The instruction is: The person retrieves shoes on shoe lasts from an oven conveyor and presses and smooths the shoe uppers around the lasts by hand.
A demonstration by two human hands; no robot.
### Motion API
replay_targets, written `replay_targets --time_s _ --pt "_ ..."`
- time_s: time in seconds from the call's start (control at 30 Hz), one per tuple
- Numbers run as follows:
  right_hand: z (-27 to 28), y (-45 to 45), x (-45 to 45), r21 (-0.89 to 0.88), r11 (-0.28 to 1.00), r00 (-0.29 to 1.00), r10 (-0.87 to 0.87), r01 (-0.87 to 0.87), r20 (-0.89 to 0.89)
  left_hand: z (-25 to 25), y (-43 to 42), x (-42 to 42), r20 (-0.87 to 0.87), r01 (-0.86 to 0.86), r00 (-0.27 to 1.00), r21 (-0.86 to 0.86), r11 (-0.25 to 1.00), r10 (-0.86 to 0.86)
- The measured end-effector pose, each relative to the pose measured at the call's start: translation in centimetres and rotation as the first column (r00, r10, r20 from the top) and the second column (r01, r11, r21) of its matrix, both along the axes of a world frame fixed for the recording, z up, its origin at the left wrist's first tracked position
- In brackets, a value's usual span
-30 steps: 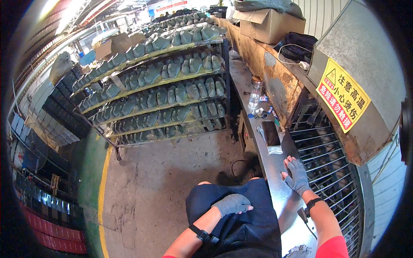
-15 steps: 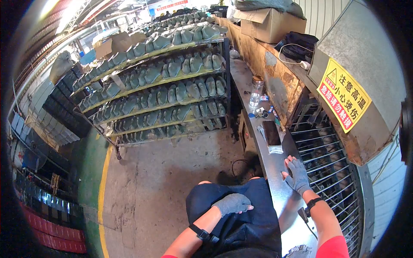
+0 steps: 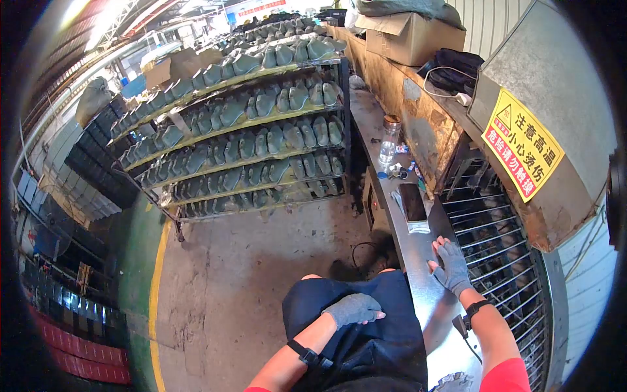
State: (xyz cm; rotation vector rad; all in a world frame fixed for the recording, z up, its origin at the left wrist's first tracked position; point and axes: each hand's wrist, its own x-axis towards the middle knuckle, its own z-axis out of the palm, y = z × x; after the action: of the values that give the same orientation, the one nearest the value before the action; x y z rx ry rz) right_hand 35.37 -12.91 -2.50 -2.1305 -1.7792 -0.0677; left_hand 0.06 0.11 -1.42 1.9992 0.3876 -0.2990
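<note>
My left hand (image 3: 354, 310), in a grey fingerless glove, lies over my dark shorts (image 3: 385, 346) with its fingers loosely extended and nothing in it. On the narrow metal ledge (image 3: 421, 281) to my right rests my right hand (image 3: 452, 268), gloved the same way, thumb and fingers apart and holding nothing. Just beyond its fingertips a dark phone (image 3: 412, 202) lies on a pale cloth or packet. Farther along the ledge stands a clear bottle (image 3: 388, 142) with a brown cap, with small items near its base.
Metal bars (image 3: 496, 251) run beside the ledge under a hood with a yellow high-temperature warning sign (image 3: 522, 145). Ahead, a rack (image 3: 344, 130) holds rows of grey-green shoe-shaped pieces. A cardboard box (image 3: 411, 39) sits at upper right. A yellow floor line (image 3: 157, 294) passes on the left.
</note>
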Motion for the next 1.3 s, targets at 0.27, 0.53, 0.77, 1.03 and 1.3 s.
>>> replay_targets --time_s 0.27,0.53,0.77,1.03,1.3 --pt "-0.1 -0.01 0.01 -0.015 1.0 1.0 -0.013 0.013 -0.001 0.07 -0.04 -0.01 0.011 -0.006 1.0 -0.013 1.0 0.006" --pt "0.07 -0.06 -0.01 -0.011 1.0 1.0 -0.005 0.005 0.003 0.0 0.07 0.08 -0.001 0.008 1.0 0.002 1.0 -0.008" --pt "-0.06 -0.03 0.01 0.001 1.0 1.0 -0.001 0.001 0.011 -0.17 0.07 0.1 -0.009 0.005 1.0 0.006 1.0 -0.005" --pt "-0.04 -0.08 -0.07 0.004 1.0 1.0 -0.004 0.004 0.004 -0.44 0.08 0.13 -0.009 0.012 1.0 0.01 1.0 -0.012" --pt "-0.1 -0.1 -0.03 0.019 1.0 1.0 -0.002 0.002 -0.003 -0.1 -0.03 0.01 0.0 -0.002 1.0 -0.006 1.0 0.002"
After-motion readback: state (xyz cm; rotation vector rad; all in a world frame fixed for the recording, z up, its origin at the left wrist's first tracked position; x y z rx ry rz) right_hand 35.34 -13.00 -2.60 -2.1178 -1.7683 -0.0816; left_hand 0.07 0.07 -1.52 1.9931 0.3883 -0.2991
